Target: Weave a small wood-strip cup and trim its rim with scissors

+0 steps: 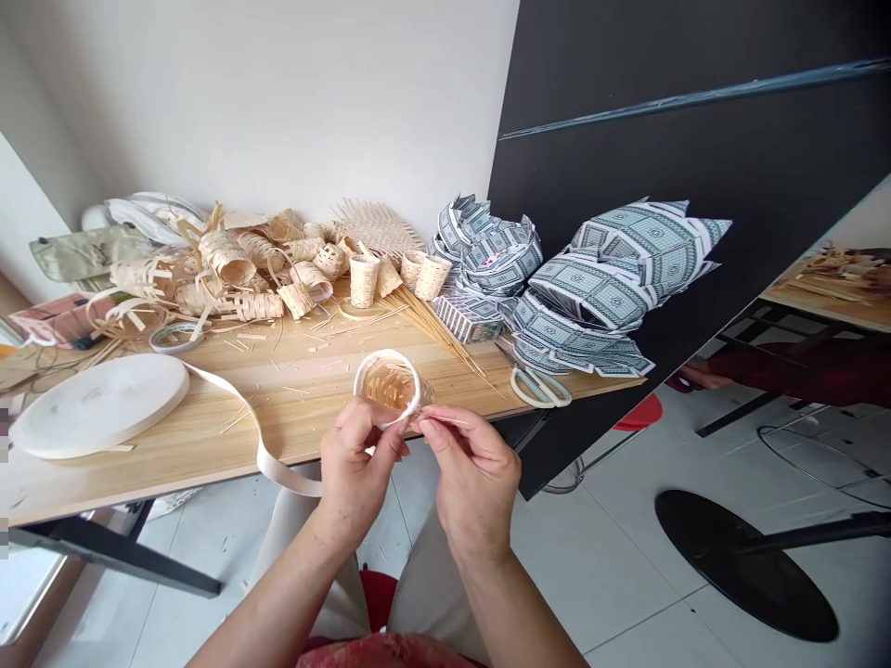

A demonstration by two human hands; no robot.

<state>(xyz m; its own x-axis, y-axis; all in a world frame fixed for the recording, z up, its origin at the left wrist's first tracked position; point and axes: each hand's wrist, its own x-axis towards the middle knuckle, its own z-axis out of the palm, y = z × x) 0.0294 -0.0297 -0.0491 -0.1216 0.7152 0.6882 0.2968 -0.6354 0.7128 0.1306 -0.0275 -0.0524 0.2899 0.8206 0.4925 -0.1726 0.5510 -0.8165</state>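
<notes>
The fingers (366,431) of the left hand (356,478) curl around the near side of a small woven wood-splint cup (391,385), while the fingers (432,429) of the right hand (473,482) pinch together at its rim, with a thin pale sliver showing between them. The cup is held in the air just beyond the bench's front edge, its open mouth tilted toward the camera. Its woven wall looks complete, and a white band circles the visible rim; whether that band closes all the way round is hidden by the fingers. A long cream fabric strip (257,455) runs from a flat cream ribbon roll (97,406) toward the left hand and passes out of sight behind it. Farther back, upright pale woven cups (364,280) stand without white rims, before a tangled heap of loose-ended woven splint pieces (229,269). The light wood bench (153,478) ends close in front of the hands, with thin offcuts scattered across it. Pale green-handled scissors (539,388) lie near its right corner, and white floor tiles (591,566) spread below the hands.
</notes>
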